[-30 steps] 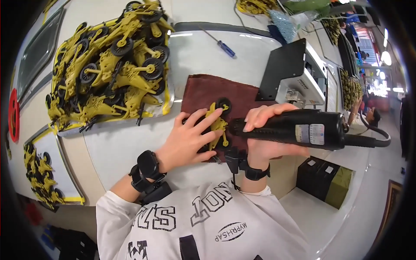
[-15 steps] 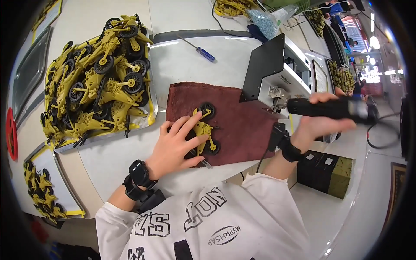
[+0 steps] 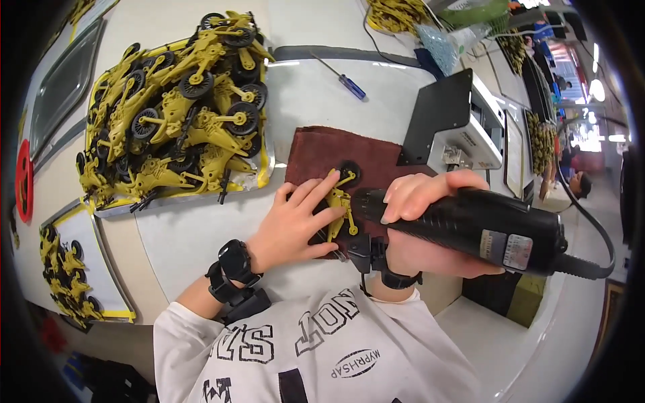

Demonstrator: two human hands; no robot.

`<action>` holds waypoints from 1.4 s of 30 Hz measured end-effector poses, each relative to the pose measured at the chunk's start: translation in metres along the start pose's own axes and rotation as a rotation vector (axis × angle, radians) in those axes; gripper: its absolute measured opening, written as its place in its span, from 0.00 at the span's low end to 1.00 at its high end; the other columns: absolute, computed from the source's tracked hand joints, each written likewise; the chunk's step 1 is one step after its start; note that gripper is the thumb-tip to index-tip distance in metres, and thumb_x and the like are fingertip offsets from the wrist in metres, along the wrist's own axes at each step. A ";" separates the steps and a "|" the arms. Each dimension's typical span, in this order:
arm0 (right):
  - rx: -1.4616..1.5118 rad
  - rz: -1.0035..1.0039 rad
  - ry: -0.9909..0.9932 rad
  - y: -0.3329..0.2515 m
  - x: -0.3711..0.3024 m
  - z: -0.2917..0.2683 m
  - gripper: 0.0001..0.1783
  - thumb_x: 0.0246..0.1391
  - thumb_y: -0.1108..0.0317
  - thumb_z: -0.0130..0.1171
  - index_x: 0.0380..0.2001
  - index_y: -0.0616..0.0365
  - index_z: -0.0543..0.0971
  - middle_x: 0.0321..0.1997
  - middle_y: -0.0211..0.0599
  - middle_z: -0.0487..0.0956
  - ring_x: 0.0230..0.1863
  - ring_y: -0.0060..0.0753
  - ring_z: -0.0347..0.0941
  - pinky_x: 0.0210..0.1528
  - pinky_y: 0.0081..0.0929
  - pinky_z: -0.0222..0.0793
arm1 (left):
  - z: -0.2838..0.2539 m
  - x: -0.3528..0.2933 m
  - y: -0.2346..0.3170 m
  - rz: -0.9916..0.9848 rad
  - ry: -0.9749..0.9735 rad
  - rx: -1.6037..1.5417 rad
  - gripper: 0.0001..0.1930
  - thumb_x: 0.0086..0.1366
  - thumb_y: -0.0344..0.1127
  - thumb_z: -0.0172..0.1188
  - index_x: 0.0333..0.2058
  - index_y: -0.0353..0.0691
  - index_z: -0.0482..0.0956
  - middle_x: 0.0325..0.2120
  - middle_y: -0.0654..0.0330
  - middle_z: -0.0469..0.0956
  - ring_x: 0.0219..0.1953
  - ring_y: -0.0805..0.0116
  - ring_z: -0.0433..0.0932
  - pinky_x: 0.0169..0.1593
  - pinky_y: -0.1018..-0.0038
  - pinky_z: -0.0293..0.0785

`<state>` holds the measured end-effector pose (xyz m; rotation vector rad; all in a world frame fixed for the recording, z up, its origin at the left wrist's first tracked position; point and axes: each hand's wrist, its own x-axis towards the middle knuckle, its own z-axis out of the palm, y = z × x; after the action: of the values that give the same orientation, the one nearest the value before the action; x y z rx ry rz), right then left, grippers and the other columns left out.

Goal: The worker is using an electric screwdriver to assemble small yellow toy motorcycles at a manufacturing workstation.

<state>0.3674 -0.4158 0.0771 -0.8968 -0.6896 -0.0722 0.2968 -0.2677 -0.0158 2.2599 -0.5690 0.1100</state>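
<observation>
We've got left hand (image 3: 290, 218) spread wide on the bike (image 3: 339, 201), right hand (image 3: 427, 193) wrapped round the driver (image 3: 470, 225) just right of it.

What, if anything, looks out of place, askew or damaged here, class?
The big tray looks overfull: yellow models lie tangled in a heap, some jutting past its rim. Nothing else stands out.
</observation>
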 end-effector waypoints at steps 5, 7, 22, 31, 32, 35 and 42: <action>-0.034 -0.007 -0.085 0.011 -0.001 0.000 0.57 0.38 0.23 0.49 0.49 0.71 0.58 0.27 0.50 0.74 0.22 0.41 0.71 0.27 0.32 0.67 | -0.002 -0.001 -0.001 0.026 -0.005 -0.022 0.26 0.44 0.45 0.66 0.44 0.49 0.74 0.62 0.51 0.53 0.55 0.58 0.62 0.53 0.60 0.55; -0.050 -0.011 -0.114 0.016 -0.004 0.000 0.56 0.38 0.24 0.49 0.49 0.71 0.58 0.27 0.50 0.74 0.23 0.41 0.71 0.27 0.31 0.68 | -0.001 -0.004 -0.002 0.016 0.005 -0.025 0.25 0.44 0.45 0.66 0.43 0.49 0.74 0.62 0.51 0.53 0.55 0.58 0.62 0.52 0.61 0.55; -0.114 -0.012 -0.151 0.016 -0.005 -0.007 0.54 0.40 0.26 0.52 0.49 0.71 0.57 0.27 0.50 0.74 0.23 0.41 0.71 0.25 0.33 0.67 | 0.000 -0.002 -0.003 0.009 0.027 -0.048 0.24 0.42 0.44 0.67 0.42 0.49 0.75 0.62 0.51 0.53 0.55 0.58 0.62 0.51 0.62 0.56; -0.084 0.050 -0.163 0.018 -0.003 -0.003 0.55 0.38 0.26 0.54 0.49 0.72 0.58 0.26 0.50 0.74 0.24 0.40 0.72 0.28 0.33 0.68 | 0.004 -0.005 -0.004 0.008 0.069 -0.049 0.21 0.40 0.45 0.67 0.36 0.49 0.76 0.61 0.50 0.55 0.55 0.56 0.63 0.50 0.61 0.56; -0.088 0.032 -0.175 0.020 -0.002 -0.003 0.55 0.39 0.26 0.53 0.49 0.71 0.58 0.26 0.50 0.74 0.24 0.40 0.72 0.27 0.32 0.68 | 0.004 -0.004 -0.004 0.006 0.071 -0.049 0.21 0.40 0.45 0.67 0.36 0.49 0.76 0.61 0.50 0.55 0.55 0.56 0.63 0.50 0.61 0.56; -0.117 0.017 -0.194 0.018 -0.003 -0.001 0.54 0.40 0.27 0.52 0.48 0.71 0.58 0.26 0.50 0.74 0.23 0.40 0.71 0.26 0.32 0.67 | 0.003 -0.004 -0.005 0.016 0.082 -0.061 0.21 0.40 0.45 0.67 0.36 0.48 0.76 0.61 0.50 0.55 0.55 0.56 0.63 0.50 0.61 0.56; -0.266 0.035 -0.067 0.027 -0.008 0.004 0.56 0.36 0.17 0.38 0.46 0.65 0.62 0.21 0.43 0.73 0.14 0.36 0.67 0.18 0.30 0.61 | 0.001 -0.003 -0.005 0.024 0.053 -0.062 0.23 0.41 0.44 0.68 0.39 0.49 0.77 0.61 0.49 0.54 0.55 0.57 0.62 0.50 0.62 0.57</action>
<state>0.3680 -0.3974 0.0557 -1.1701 -0.7377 -0.1048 0.2958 -0.2642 -0.0201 2.1841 -0.5639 0.1616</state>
